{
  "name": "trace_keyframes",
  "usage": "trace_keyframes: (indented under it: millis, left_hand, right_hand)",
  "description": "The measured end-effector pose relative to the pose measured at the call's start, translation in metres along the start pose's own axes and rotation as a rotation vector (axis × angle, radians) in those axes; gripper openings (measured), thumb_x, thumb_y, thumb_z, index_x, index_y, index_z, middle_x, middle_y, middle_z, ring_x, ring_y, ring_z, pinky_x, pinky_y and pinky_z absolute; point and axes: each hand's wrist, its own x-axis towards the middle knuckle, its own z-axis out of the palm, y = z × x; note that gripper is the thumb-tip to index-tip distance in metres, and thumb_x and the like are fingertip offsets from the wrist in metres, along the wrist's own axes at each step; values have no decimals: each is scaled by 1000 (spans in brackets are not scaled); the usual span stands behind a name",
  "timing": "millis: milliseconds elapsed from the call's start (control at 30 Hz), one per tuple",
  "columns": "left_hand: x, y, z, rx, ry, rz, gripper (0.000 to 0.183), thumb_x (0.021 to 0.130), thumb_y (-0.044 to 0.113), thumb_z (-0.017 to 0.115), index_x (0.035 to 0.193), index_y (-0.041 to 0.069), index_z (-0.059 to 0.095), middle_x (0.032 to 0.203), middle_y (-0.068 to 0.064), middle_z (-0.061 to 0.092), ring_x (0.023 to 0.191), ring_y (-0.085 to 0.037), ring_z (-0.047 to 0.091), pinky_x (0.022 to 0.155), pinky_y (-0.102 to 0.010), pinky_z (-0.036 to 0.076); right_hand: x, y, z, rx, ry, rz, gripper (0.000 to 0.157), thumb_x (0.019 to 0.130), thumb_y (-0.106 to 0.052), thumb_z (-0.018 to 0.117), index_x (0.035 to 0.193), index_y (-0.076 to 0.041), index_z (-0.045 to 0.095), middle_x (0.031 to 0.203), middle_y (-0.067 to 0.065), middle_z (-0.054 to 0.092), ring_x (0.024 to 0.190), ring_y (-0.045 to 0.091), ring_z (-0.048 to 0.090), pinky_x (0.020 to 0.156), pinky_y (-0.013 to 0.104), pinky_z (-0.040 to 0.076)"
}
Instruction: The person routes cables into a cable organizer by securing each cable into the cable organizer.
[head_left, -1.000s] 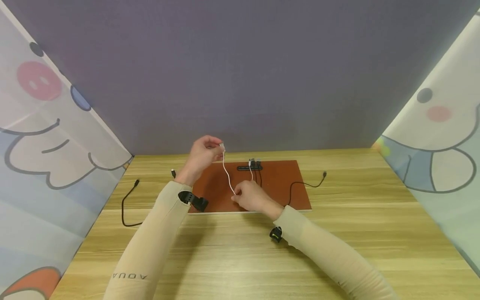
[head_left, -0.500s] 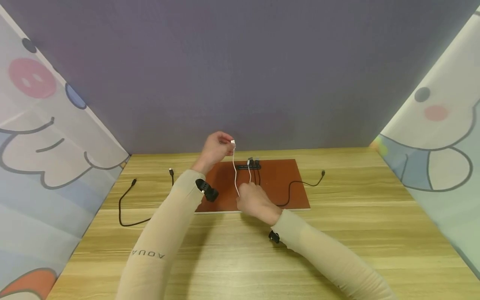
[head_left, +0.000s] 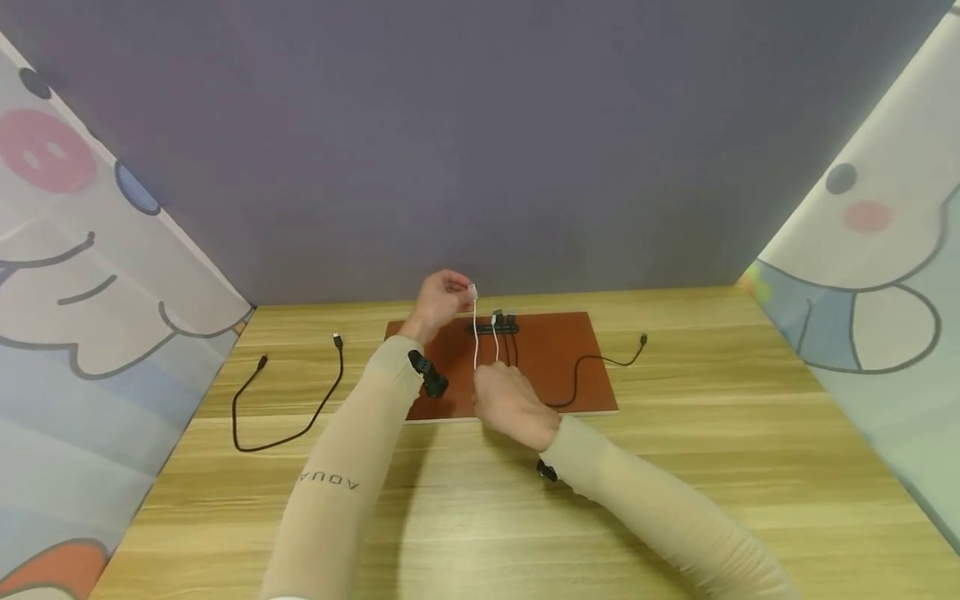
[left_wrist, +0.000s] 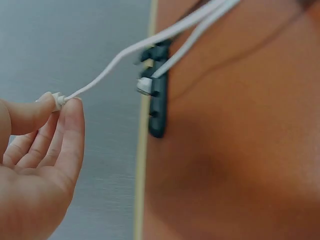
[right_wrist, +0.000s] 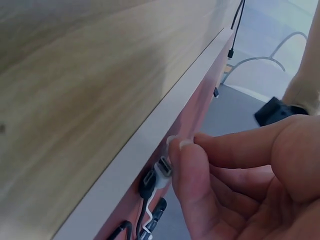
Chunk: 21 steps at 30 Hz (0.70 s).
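Note:
Between thumb and fingertips, my left hand [head_left: 438, 302] pinches the white plug [left_wrist: 59, 101] at the far end of a white cable [head_left: 476, 337]. It is raised behind the brown board [head_left: 558, 367], left of the black cable clip strip [left_wrist: 158, 112]. A second white plug [left_wrist: 144, 86] sits at the strip with its cable, beside dark plugs [head_left: 504, 317]. Low over the board's front part, my right hand [head_left: 513, 402] pinches the white cable's lower length. In the right wrist view, a white connector [right_wrist: 162, 172] and a black connector [right_wrist: 147, 184] lie close to those fingertips.
A black cable [head_left: 300, 433] curves over the wooden table [head_left: 480, 517] on the left, both its ends pointing away. Another black cable [head_left: 576, 379] runs from the board out to the right. A grey wall [head_left: 480, 167] stands behind the table.
My left hand has moved right, bringing the white plug closer to the clip strip; the cable now hangs almost straight. My right hand has shifted slightly right and keeps its pinch.

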Motion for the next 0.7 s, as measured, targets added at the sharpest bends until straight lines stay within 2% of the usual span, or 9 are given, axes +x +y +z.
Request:
trace_keyframes:
  millis: [133, 300, 467, 700]
  left_hand:
    - [4, -12, 4, 25, 0, -30, 17, 96, -4, 66, 111, -5, 59, 100, -13, 60, 84, -26, 67, 89, -44, 57]
    - [6, -17, 8, 64, -2, -35, 19, 95, -6, 66, 112, -8, 59, 101, -16, 60, 83, -25, 66, 87, -42, 58]
    - [6, -21, 12, 172, 4, -51, 19, 95, -5, 67, 112, -7, 61, 101, -16, 62, 83, -23, 67, 83, -38, 58]
    - [6, -27, 17, 303, -4, -49, 20, 94, -4, 67, 114, -7, 63, 101, -18, 64, 89, -28, 68, 81, -36, 58]
  right_hand:
    - [-3, 0, 1, -27, -8, -1, 38, 91, 4, 64, 60, -14, 49, 53, -5, 37, 44, 8, 32, 40, 22, 28]
    - [-4, -2, 2, -51, -11, 33, 31, 89, 5, 63, 63, -11, 57, 58, -1, 48, 48, 11, 40, 42, 25, 37]
    - [-4, -3, 3, -66, -34, 52, 29, 90, 3, 65, 65, -11, 59, 60, 0, 51, 50, 12, 42, 43, 26, 40]
    - [-7, -2, 6, -93, -30, 33, 30, 89, 3, 66, 64, -11, 59, 61, 0, 52, 49, 10, 43, 42, 25, 41]
